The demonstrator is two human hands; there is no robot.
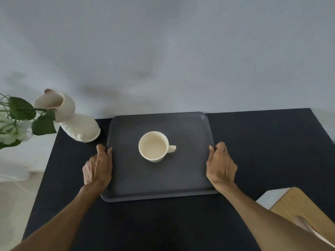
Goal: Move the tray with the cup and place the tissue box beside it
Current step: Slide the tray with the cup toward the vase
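A dark grey rectangular tray [188, 174] lies on the black table, its far edge near the wall. A cream cup [153, 146] stands upright and empty near the tray's middle, handle pointing right. My left hand [98, 166] grips the tray's left rim, thumb over the edge. My right hand [220, 164] grips the right rim the same way. The tissue box [299, 209], white with a wooden-coloured top, sits at the table's near right corner, partly behind my right forearm.
A white ceramic vase [76, 120] with green leaves and pale flowers [16, 124] stands at the table's far left corner, close to the tray. A grey wall rises behind the black table [262, 142]. Pale floor shows to the left.
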